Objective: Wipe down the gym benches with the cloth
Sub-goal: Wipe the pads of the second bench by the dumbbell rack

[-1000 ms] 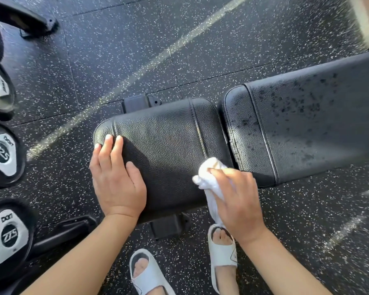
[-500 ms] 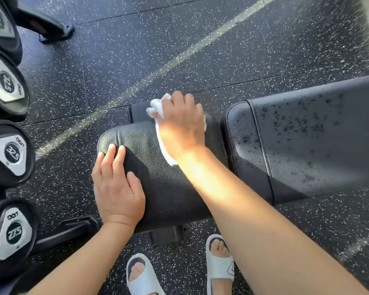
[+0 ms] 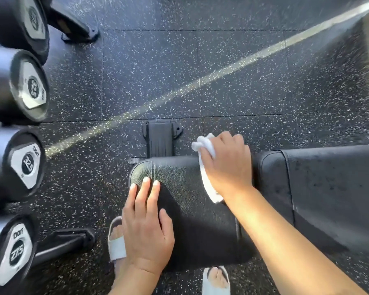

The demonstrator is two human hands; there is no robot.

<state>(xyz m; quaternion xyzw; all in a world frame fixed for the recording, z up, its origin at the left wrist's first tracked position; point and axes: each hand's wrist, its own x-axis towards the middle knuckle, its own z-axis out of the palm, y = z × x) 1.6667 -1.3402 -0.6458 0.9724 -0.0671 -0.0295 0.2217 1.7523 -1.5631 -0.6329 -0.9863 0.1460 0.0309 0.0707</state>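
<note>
Left hand (image 3: 146, 227): fingers straight, flat on the seat pad (image 3: 192, 211) at 7 o'clock, likely bracing
Right hand (image 3: 227, 167): grips the cloth (image 3: 207, 165) at the pad's 12 o'clock edge, wiping
Back pad (image 3: 328, 188): 3 o'clock, spotted, apparently unwiped

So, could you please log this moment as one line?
step: wiping seat pad | right hand: grips cloth at pad's far edge | left hand: flat on pad | back pad: spotted

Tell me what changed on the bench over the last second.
The right hand carried the cloth from the seat pad's near edge across to its far edge, gripping it throughout. The left hand stayed flat on the pad's end. The back pad remains speckled and unwiped.
</note>
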